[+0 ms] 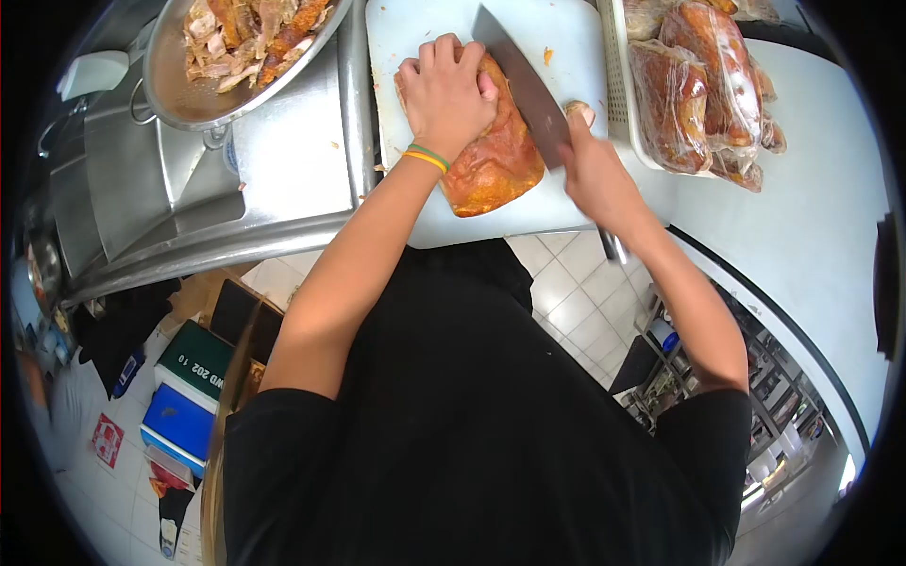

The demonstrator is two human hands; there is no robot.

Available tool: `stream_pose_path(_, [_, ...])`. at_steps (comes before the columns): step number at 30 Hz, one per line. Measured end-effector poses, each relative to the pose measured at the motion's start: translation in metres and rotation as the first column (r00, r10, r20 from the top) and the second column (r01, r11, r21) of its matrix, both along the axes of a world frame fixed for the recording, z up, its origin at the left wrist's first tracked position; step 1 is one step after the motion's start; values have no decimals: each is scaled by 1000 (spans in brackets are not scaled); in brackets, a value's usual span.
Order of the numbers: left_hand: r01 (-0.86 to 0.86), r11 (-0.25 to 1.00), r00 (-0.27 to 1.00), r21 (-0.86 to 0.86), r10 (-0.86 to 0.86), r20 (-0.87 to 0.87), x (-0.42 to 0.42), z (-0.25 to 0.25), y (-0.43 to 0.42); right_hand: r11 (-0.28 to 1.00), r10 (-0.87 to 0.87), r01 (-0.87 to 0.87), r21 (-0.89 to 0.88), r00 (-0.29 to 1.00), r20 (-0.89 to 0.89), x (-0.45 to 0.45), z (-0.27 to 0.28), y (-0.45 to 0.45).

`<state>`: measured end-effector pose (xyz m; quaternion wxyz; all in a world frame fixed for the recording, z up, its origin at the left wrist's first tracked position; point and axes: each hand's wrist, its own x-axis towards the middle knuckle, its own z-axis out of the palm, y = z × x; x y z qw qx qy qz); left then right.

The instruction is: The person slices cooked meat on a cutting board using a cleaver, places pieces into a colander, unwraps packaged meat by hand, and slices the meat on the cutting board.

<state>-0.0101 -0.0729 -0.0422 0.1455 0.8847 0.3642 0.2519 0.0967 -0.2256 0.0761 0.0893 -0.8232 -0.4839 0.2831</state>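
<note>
A slab of orange-brown cooked meat point(498, 165) lies on the white cutting board point(453, 231). My left hand point(447, 94) rests on its upper left part, palm down with the fingers bent over the meat. A large cleaver point(525, 90) is in my right hand point(595, 174), its wide blade along the meat's right edge and its handle end sticking out below my fist. The blade's tip points up and to the left. Whether the edge is in the meat cannot be seen.
A metal bowl point(321, 49) of cut meat stands upper left, beside a steel sink point(142, 160). A pale basket point(615, 80) with plastic-wrapped meat pieces point(722, 80) borders the board's right side. Small scraps lie on the board. Blue and green boxes stand lower left.
</note>
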Motion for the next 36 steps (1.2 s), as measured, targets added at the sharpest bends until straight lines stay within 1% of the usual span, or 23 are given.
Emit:
stream_pose_path(1, [-3, 1000, 1000, -11, 3, 3, 2, 1, 2, 1000, -11, 10, -20, 998, -55, -4, 13, -10])
stream_pose_path(2, [2, 999, 1000, -36, -2, -15, 1, 2, 1, 999, -11, 9, -39, 998, -57, -10, 24, -27])
stream_pose_path(3, [2, 998, 999, -62, -5, -38, -1, 2, 0, 991, -32, 24, -129, 998, -62, -13, 35, -46])
stream_pose_path(4, [-8, 997, 999, -71, 5, -41, 0, 0, 1, 978, -47, 33, -206, 997, -62, -11, 37, -52])
stream_pose_path(5, [-1, 998, 999, -64, -1, -32, 0, -1, 2, 977, -49, 35, -209, 997, -66, -12, 20, -47])
stream_pose_path(7, [33, 997, 999, -63, -35, -23, 1, -1, -2, 996, -64, 64, -62, 998, 10, -19, -24, -31])
stream_pose_path(8, [25, 998, 1000, -49, -26, -16, 0, -1, -1, 988, -96, 96, -121, 995, 6, -20, -25, -24])
stream_pose_path(11, [27, 999, 999, -45, -28, -34, -1, 3, -8, 990, -79, 75, -122, 997, -24, -20, -9, -30])
stream_pose_path(14, [15, 999, 999, -52, -16, -29, 1, 4, -1, 988, -59, 58, -141, 998, -5, -28, 21, -73])
stream_pose_path(15, [8, 998, 999, -55, -11, -41, 0, 2, -1, 988, -53, 50, -144, 998, -17, -29, 9, -70])
stream_pose_path(17, [37, 999, 999, -34, -38, -30, 2, 0, 0, 982, -134, 135, -131, 991, 20, -30, -36, -56])
stream_pose_path(19, [40, 999, 999, 8, -40, -20, 3, -1, 5, 988, -152, 151, -32, 988, -12, -23, -65, -35])
stream_pose_path(21, [91, 995, 996, 49, -92, 4, 1, 4, -3, 987, -152, 151, 55, 988, 14, -20, -59, -31])
stream_pose_path(23, [25, 999, 1000, 28, -25, -9, 4, 4, -1, 979, -146, 142, 145, 989, 22, -13, -59, -48])
stream_pose_path(25, [21, 999, 999, 28, -20, -34, 5, 5, 0, 989, -132, 130, -70, 991, -28, -25, -35, -77])
stream_pose_path(26, [22, 1000, 999, 7, -22, -38, 5, 5, 0, 986, -159, 157, -51, 986, -45, -29, -45, -91])
stream_pose_path(28, [43, 999, 998, -13, -43, -52, 3, 6, -5, 979, -200, 198, -37, 979, -35, -28, -53, -61])
stream_pose_path(29, [124, 991, 992, 47, -123, -33, 4, 10, -2, 975, -223, 222, -8, 975, -18, -16, -64, -40])
stream_pose_path(30, [217, 971, 976, 101, -215, -31, 1, 14, -2, 977, -185, 190, 94, 981, -57, 7, -83, -22])
stream_pose_path(31, [236, 966, 972, 102, -232, -45, -4, 10, -2, 967, -154, 170, 189, 983, -96, 18, -97, -15])
stream_pose_path(33, [549, 812, 826, 200, -490, -279, 2, 2, 20, 947, -174, 187, 261, 982, -70, 31, -88, -18])
stream_pose_path(35, [563, 808, 810, 172, -500, -306, -8, 20, 33, 928, -190, 188, 321, 981, -26, 41, -73, -35])
stream_pose_path(36, [508, 857, 816, 92, -445, -369, -17, 27, 43, 923, -189, 178, 340, 982, 1, 40, -59, -48])
